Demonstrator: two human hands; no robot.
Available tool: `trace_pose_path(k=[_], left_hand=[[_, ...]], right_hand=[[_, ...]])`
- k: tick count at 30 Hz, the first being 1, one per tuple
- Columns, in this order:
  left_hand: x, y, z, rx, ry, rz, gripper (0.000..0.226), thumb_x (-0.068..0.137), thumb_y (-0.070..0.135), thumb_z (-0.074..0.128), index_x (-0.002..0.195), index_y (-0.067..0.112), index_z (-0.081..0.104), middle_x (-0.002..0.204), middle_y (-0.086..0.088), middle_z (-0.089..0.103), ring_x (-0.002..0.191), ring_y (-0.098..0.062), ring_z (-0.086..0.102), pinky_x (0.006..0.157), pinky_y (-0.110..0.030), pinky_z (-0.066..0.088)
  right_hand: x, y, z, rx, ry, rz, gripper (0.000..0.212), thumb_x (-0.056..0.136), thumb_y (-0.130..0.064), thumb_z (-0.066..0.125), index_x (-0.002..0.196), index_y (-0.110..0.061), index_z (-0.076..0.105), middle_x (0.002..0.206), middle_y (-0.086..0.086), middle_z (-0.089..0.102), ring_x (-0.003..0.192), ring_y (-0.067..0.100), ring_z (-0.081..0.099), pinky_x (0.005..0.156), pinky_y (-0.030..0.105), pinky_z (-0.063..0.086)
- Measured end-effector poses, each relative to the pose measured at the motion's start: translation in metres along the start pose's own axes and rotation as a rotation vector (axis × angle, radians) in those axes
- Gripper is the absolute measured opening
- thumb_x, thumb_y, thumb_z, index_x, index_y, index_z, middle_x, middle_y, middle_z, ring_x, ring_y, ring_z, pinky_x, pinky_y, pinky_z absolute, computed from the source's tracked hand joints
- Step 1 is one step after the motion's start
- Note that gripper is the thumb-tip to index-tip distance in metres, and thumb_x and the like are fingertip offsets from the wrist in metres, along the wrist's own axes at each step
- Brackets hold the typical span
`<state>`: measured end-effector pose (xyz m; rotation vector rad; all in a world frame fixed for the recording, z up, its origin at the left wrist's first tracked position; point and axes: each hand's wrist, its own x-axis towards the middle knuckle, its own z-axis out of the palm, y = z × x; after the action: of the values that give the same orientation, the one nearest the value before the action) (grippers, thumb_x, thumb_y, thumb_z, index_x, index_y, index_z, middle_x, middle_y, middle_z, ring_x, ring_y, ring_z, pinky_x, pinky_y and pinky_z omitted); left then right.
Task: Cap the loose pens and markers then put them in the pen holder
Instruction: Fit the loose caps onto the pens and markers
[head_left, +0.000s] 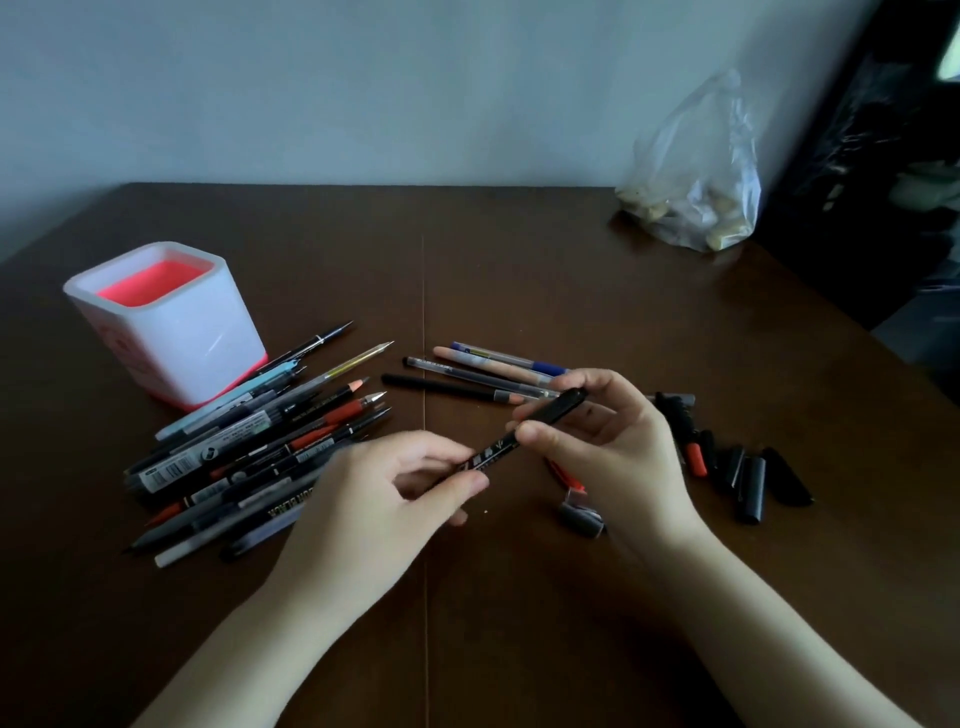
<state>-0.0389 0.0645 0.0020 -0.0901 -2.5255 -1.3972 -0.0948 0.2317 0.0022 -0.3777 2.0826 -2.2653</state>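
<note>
Both hands hold one black marker (497, 448) above the table's middle. My left hand (384, 488) pinches its lower barrel between thumb and fingers. My right hand (602, 436) grips the black cap (558, 404) on its upper end. A white pen holder (171, 327) with a red inside and base stands at the left, with nothing seen in it. A heap of several uncapped pens and markers (249, 447) lies just in front of the holder. A few more pens (488, 371) lie beyond my right hand. Loose black and red caps (737, 467) lie to the right.
A brown wooden table (467, 270) carries everything. A clear plastic bag (696, 176) with pale lumps sits at the back right corner. A small grey cap (584, 514) lies below my right hand. Dark clutter stands past the table's right edge.
</note>
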Motion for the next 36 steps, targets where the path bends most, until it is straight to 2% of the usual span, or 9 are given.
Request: trace_pose_path(k=[4,9,13,16,22,25,29,33,36], left_hand=[[0.005,0.001,-0.004,-0.141,0.103,-0.109,0.007,0.067,0.015,0.077,0.070,0.019,0.072,0.063,0.006,0.071,0.059,-0.005,0.066,0.054,-0.009,0.049],[0.012,-0.003,-0.004,-0.646,0.219,-0.362,0.006,0.055,0.016,0.074,0.054,0.021,0.071,0.054,0.004,0.066,0.054,-0.007,0.062,0.056,-0.022,0.053],[0.019,-0.011,-0.010,-0.863,0.265,-0.333,0.014,0.046,0.030,0.079,0.054,0.024,0.070,0.059,0.011,0.068,0.071,-0.008,0.066,0.057,-0.022,0.053],[0.020,-0.014,-0.012,-0.954,0.235,-0.287,0.028,0.039,0.038,0.086,0.056,0.023,0.069,0.065,0.006,0.070,0.071,-0.012,0.070,0.056,-0.026,0.056],[0.015,-0.016,0.000,-0.616,0.311,-0.216,0.015,0.063,0.035,0.070,0.066,0.021,0.065,0.052,0.007,0.059,0.043,-0.007,0.050,0.046,-0.026,0.045],[0.009,-0.010,0.000,-0.487,0.312,-0.144,0.014,0.067,0.034,0.064,0.071,0.021,0.065,0.050,0.004,0.055,0.044,-0.010,0.045,0.038,-0.022,0.036],[0.010,-0.015,-0.001,-0.360,0.283,-0.153,0.009,0.070,0.033,0.067,0.075,0.025,0.066,0.049,0.004,0.057,0.049,-0.008,0.051,0.048,-0.026,0.041],[0.009,-0.016,0.001,-0.352,0.234,-0.133,0.018,0.079,0.009,0.067,0.076,0.026,0.065,0.053,0.009,0.061,0.048,0.001,0.053,0.045,-0.011,0.041],[0.007,-0.013,0.001,-0.267,0.166,-0.105,0.018,0.079,0.010,0.067,0.080,0.028,0.066,0.056,0.014,0.063,0.050,0.004,0.054,0.048,-0.006,0.041]], right_hand=[[0.003,-0.003,-0.008,-0.206,-0.086,0.166,0.021,0.065,-0.015,0.075,0.080,-0.019,0.061,0.081,-0.001,0.073,0.081,0.022,0.069,0.074,0.034,0.057],[0.000,-0.016,-0.014,-0.726,-0.197,0.106,0.011,0.078,-0.026,0.069,0.086,-0.031,0.064,0.084,-0.015,0.065,0.076,-0.001,0.063,0.064,0.012,0.053],[0.001,-0.032,-0.050,-0.873,0.126,-0.017,0.006,0.081,-0.025,0.065,0.084,-0.031,0.064,0.076,-0.017,0.063,0.070,-0.003,0.058,0.054,0.011,0.045],[0.011,-0.031,-0.088,-1.041,0.205,0.100,0.008,0.084,-0.023,0.061,0.090,-0.025,0.067,0.082,-0.009,0.064,0.071,-0.001,0.055,0.055,0.013,0.040],[0.032,-0.010,-0.088,-1.272,-0.007,0.160,0.021,0.087,-0.028,0.056,0.105,-0.021,0.065,0.099,-0.006,0.057,0.083,0.008,0.052,0.070,0.021,0.045],[0.040,-0.002,-0.077,-1.378,-0.079,0.140,0.024,0.090,-0.032,0.052,0.109,-0.022,0.062,0.110,-0.002,0.055,0.094,0.013,0.053,0.076,0.024,0.046],[0.050,0.003,-0.072,-1.363,-0.015,0.204,0.024,0.089,-0.026,0.054,0.112,-0.020,0.060,0.117,0.002,0.055,0.099,0.017,0.055,0.078,0.027,0.049],[0.056,0.001,-0.073,-1.382,-0.027,0.243,0.021,0.084,-0.023,0.061,0.105,-0.020,0.062,0.117,0.004,0.053,0.098,0.019,0.054,0.076,0.029,0.051],[0.057,-0.001,-0.074,-1.367,-0.026,0.248,0.020,0.085,-0.020,0.060,0.104,-0.020,0.063,0.114,0.004,0.056,0.097,0.020,0.056,0.079,0.030,0.052]])
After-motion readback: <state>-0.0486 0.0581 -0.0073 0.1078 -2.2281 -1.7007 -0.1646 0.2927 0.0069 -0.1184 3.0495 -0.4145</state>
